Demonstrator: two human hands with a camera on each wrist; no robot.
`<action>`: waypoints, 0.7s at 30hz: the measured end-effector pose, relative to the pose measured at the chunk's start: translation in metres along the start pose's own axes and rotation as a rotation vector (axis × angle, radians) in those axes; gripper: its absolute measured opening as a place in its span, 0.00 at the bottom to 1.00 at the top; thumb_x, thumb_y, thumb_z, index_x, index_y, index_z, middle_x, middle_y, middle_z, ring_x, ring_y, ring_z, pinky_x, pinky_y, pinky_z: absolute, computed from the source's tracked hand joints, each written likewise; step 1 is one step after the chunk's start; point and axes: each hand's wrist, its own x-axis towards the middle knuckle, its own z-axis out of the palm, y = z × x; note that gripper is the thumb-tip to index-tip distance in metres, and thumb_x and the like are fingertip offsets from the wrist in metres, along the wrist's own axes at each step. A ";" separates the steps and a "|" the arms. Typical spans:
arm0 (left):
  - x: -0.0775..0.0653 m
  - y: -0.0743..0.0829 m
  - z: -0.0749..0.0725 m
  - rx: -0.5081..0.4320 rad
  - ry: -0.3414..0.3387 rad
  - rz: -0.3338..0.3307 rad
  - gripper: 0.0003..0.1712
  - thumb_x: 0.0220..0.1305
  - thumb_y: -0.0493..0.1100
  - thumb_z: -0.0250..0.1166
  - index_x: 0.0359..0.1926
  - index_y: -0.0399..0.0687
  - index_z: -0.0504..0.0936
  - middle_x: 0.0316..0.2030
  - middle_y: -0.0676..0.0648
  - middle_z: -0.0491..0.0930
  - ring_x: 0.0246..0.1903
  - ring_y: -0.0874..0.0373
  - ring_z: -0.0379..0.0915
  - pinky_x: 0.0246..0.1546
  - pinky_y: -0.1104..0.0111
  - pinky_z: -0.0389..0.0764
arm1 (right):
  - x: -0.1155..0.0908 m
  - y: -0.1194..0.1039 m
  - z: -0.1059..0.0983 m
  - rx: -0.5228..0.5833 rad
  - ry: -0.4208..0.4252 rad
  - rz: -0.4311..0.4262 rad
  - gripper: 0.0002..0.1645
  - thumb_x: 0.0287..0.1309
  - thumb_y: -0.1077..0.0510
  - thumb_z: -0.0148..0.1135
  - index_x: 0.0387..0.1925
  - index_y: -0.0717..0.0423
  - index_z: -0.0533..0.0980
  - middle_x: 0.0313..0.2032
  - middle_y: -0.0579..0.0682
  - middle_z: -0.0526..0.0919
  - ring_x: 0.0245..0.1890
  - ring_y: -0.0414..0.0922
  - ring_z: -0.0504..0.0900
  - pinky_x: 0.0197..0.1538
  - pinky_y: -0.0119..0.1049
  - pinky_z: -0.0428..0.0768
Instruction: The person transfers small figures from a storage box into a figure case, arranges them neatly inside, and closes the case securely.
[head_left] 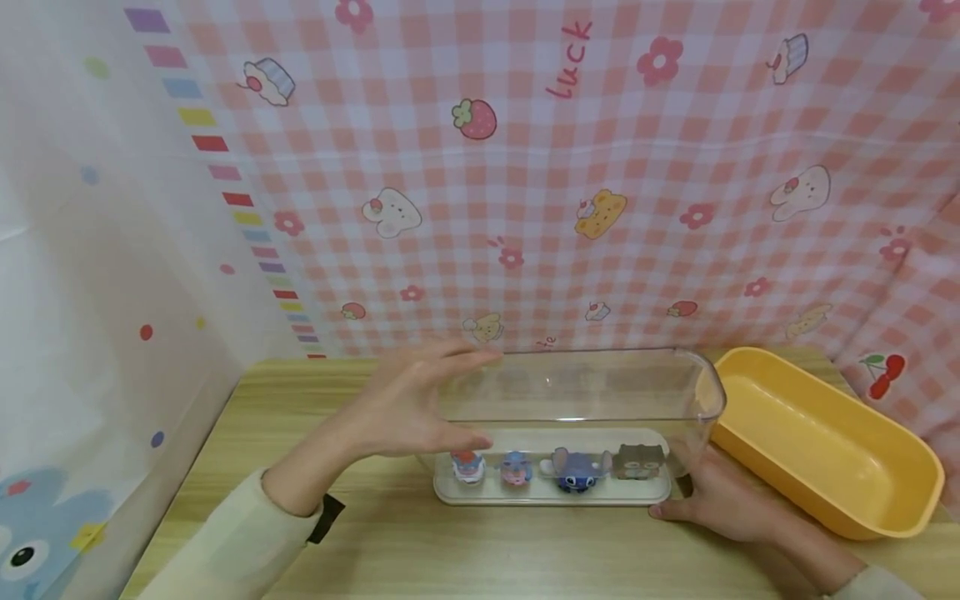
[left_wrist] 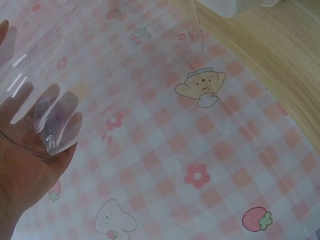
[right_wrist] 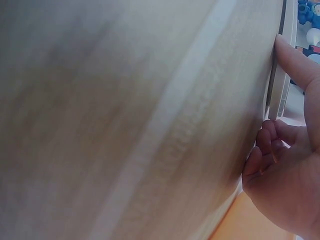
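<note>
A long clear plastic cover [head_left: 585,387] stands over and behind a shallow white tray [head_left: 555,497] on the table. My left hand [head_left: 420,400] grips the cover's left end, thumb in front and fingers at the back. Those fingers show through the plastic in the left wrist view. Whether the cover touches the tray I cannot tell. My right hand [head_left: 723,496] holds the tray's right end, its thumb at the front corner and other fingers curled beside it. On the tray stand several small figurines in a row, among them a big-eared blue one [head_left: 576,472] and a grey-brown one [head_left: 639,462].
A yellow plastic bin [head_left: 817,433] lies at the right, close to my right hand. Behind the wooden table [head_left: 525,554] hangs a pink checked cloth [head_left: 450,208], and a white dotted cloth [head_left: 90,250] hangs at the left.
</note>
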 end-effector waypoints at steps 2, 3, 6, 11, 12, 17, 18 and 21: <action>0.001 0.000 0.001 0.002 0.001 0.008 0.48 0.42 0.61 0.85 0.67 0.56 0.82 0.61 0.55 0.82 0.60 0.57 0.77 0.58 0.58 0.81 | 0.000 0.000 0.000 0.005 -0.002 0.001 0.49 0.41 0.38 0.87 0.64 0.47 0.75 0.55 0.40 0.82 0.54 0.41 0.78 0.58 0.43 0.79; 0.001 -0.001 0.002 0.000 0.001 0.010 0.48 0.43 0.61 0.85 0.67 0.56 0.82 0.61 0.56 0.82 0.61 0.57 0.77 0.59 0.58 0.80 | 0.000 0.000 0.000 0.004 -0.002 0.000 0.49 0.41 0.39 0.87 0.64 0.47 0.75 0.55 0.40 0.82 0.54 0.41 0.78 0.57 0.43 0.80; 0.002 -0.001 0.004 -0.014 -0.001 0.011 0.47 0.43 0.59 0.85 0.67 0.56 0.82 0.62 0.56 0.81 0.61 0.57 0.77 0.59 0.58 0.80 | 0.000 0.000 -0.001 -0.002 0.003 0.001 0.48 0.41 0.39 0.87 0.62 0.47 0.75 0.53 0.39 0.82 0.53 0.40 0.78 0.57 0.42 0.80; 0.002 -0.002 0.006 -0.021 -0.009 0.005 0.48 0.42 0.60 0.85 0.67 0.56 0.82 0.63 0.54 0.81 0.62 0.56 0.77 0.60 0.58 0.81 | 0.000 -0.001 -0.002 -0.009 0.012 -0.003 0.50 0.40 0.37 0.86 0.63 0.49 0.75 0.55 0.42 0.81 0.55 0.42 0.77 0.58 0.38 0.77; 0.002 -0.002 0.007 -0.019 -0.010 0.003 0.48 0.42 0.59 0.85 0.67 0.56 0.82 0.63 0.53 0.81 0.62 0.55 0.77 0.61 0.57 0.80 | 0.001 -0.001 -0.002 -0.006 0.012 -0.004 0.51 0.41 0.36 0.86 0.64 0.50 0.75 0.56 0.43 0.81 0.56 0.43 0.76 0.59 0.35 0.75; 0.003 -0.001 0.009 -0.009 -0.012 0.009 0.48 0.42 0.59 0.85 0.67 0.56 0.83 0.62 0.52 0.82 0.63 0.54 0.77 0.62 0.56 0.80 | 0.002 -0.001 -0.001 0.037 0.002 -0.012 0.60 0.42 0.37 0.86 0.75 0.47 0.68 0.67 0.50 0.76 0.65 0.51 0.71 0.65 0.17 0.58; 0.002 -0.001 0.009 -0.007 -0.011 0.012 0.48 0.41 0.59 0.85 0.66 0.56 0.83 0.62 0.52 0.82 0.63 0.54 0.77 0.61 0.56 0.80 | 0.002 -0.001 -0.001 0.051 0.003 -0.019 0.63 0.42 0.38 0.86 0.77 0.45 0.65 0.70 0.52 0.73 0.67 0.53 0.70 0.65 0.15 0.55; 0.002 -0.003 0.012 -0.003 -0.004 0.028 0.48 0.40 0.59 0.85 0.66 0.55 0.83 0.61 0.51 0.82 0.62 0.53 0.78 0.61 0.55 0.80 | 0.003 -0.002 -0.002 0.096 0.000 -0.027 0.70 0.42 0.42 0.87 0.83 0.39 0.56 0.77 0.57 0.62 0.71 0.58 0.63 0.65 0.12 0.46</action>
